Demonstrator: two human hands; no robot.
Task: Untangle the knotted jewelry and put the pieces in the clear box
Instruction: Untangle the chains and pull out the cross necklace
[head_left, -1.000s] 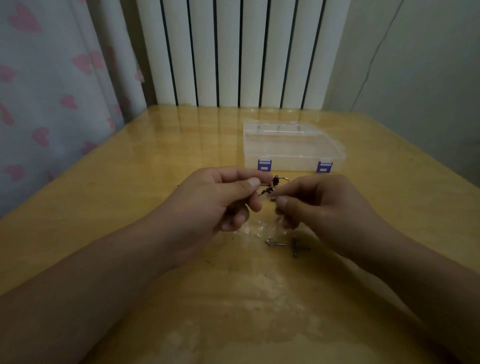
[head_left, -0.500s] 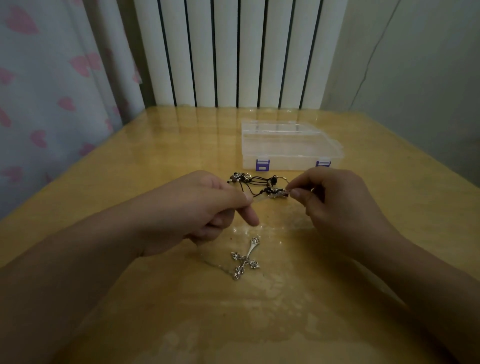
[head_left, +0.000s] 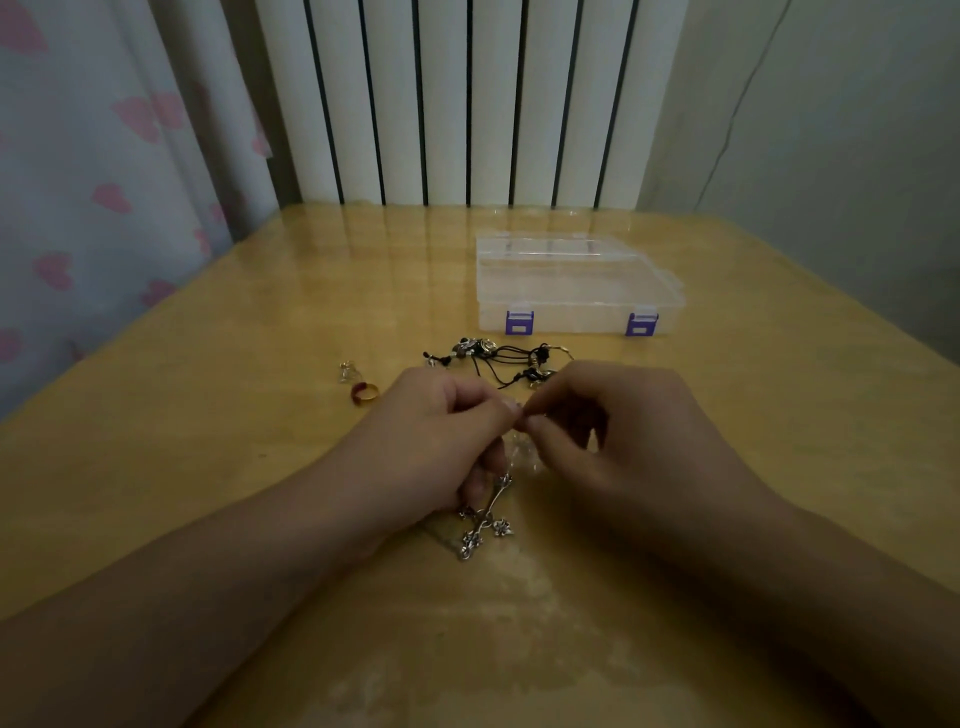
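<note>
Your left hand (head_left: 436, 441) and right hand (head_left: 618, 441) meet fingertip to fingertip over the middle of the tabletop (head_left: 208, 467), a bit toward the near edge. Both have fingers curled in, thumb and forefinger pinched together at the meeting point. What's pinched there is too thin to make out; something pale and see-through shows just below the fingertips, can't tell what it is.

A silver cross pendant (head_left: 485, 525) lies on the tabletop right under your left hand's lower fingers, its top end touching or just beside them, its ornate arms pointing toward the near edge. Can't tell if it hangs from what you're pinching.

Black cord tangle w/ metal charms (head_left: 498, 358) lies flat on the tabletop just beyond your knuckles, btwn hands and box; its right end sits very near your right hand's forefinger, contact unclear.

Clear box (head_left: 576, 288) sits toward the far edge, right of centre, lid down, two purple latches (head_left: 519, 322) facing you. Well apart from the hands.

Left of the tangle: a gold-and-red ring (head_left: 365, 392) and, just beyond it, a small clear sparkly piece (head_left: 347, 370), both near your left hand but not touching.

Behind the far edge: white radiator (head_left: 467, 98); heart-print curtain (head_left: 93, 182) along the left edge.
</note>
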